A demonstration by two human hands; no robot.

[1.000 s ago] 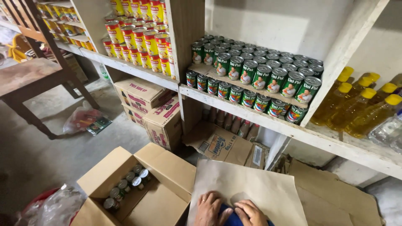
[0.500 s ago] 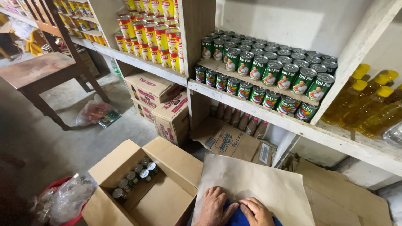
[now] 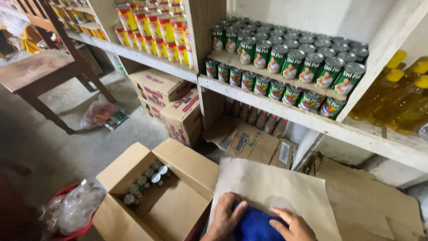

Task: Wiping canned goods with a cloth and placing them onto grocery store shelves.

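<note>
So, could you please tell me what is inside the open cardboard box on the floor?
A row of small cans lies along the far-left wall of the open box; the rest shows bare cardboard. Anything under them is hidden.

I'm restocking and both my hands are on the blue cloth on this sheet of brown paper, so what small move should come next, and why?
Probably lift the blue cloth with the left hand and right hand: both already rest on it, atop the brown paper sheet. The open cardboard box alongside holds only a few small cans, with spare room.
</note>
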